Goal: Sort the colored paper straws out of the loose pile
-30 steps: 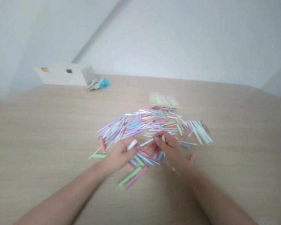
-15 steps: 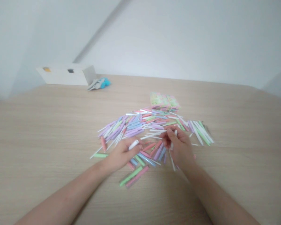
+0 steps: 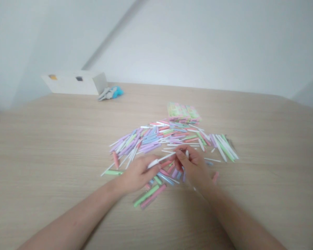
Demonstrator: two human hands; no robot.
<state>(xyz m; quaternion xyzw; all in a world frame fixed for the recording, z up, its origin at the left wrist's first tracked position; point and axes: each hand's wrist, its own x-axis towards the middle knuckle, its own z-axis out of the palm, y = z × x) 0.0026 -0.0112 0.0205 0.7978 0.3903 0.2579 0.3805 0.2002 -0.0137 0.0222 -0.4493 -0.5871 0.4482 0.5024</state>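
My left hand (image 3: 137, 175) is closed around a short white tube (image 3: 153, 163) that looks like a pen barrel. Between finger and thumb, my right hand (image 3: 197, 168) pinches a thin white stick (image 3: 167, 156), whose left end meets the tube's open end. How deep the stick reaches inside is too blurred to tell. A second white piece (image 3: 187, 153) pokes up from the right hand's grip. Beneath and beyond both hands spreads a loose heap of coloured tubes (image 3: 148, 139) and thin white sticks, in purple, blue, green, pink and white.
A stack of pastel printed packets (image 3: 184, 111) stands behind the heap. Several white and green tubes (image 3: 225, 147) lie in a group at right. Nearer me rest a green tube (image 3: 146, 196) and a pink tube (image 3: 153, 196). At back left are a white box (image 3: 73, 83) and grey-blue gloves (image 3: 111, 93).
My right hand has moved slightly left and down, bringing the thin stick to the white tube. The left hand has turned the tube so that it points toward the right hand.
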